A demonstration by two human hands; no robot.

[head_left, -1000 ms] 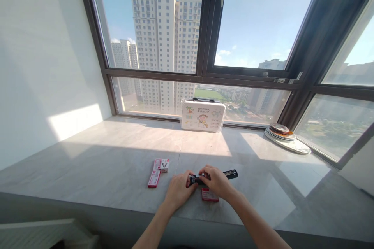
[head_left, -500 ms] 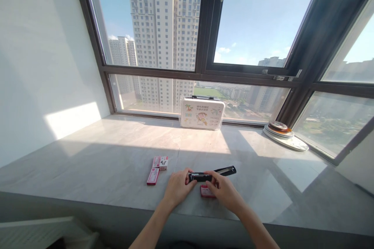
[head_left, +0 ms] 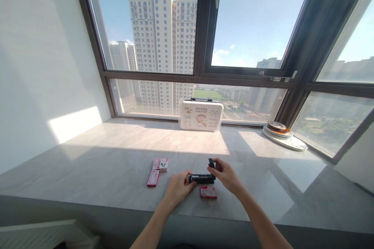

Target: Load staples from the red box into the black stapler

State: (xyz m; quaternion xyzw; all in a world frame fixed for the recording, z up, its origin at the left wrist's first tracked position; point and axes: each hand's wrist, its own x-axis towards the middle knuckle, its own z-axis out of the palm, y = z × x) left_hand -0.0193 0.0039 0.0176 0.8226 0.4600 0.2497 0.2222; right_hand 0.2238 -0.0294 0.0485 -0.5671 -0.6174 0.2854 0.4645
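A black stapler (head_left: 202, 179) lies on the pale marble sill, its top arm swung up at the right end. My left hand (head_left: 179, 186) is closed around the stapler's left end, thumb in front. My right hand (head_left: 224, 174) pinches the raised top arm between thumb and fingers. Just in front of the stapler lies a red and white staple box (head_left: 208, 192), touched by neither hand. Left of my left hand are a flat pink and white box (head_left: 153, 178), another like it (head_left: 156, 163) and a small white box with a dark picture (head_left: 163, 165).
A white carry case (head_left: 201, 116) with cartoon prints stands against the window. Stacked plates (head_left: 277, 129) sit at the right by the window frame. The sill's front edge (head_left: 117, 205) runs below my forearms. At the lower left is a pale ribbed object (head_left: 43, 233).
My right hand has moved from the stapler's body to its top arm and lifted it from lying back to upright. The red box is now uncovered. My left hand keeps its hold.
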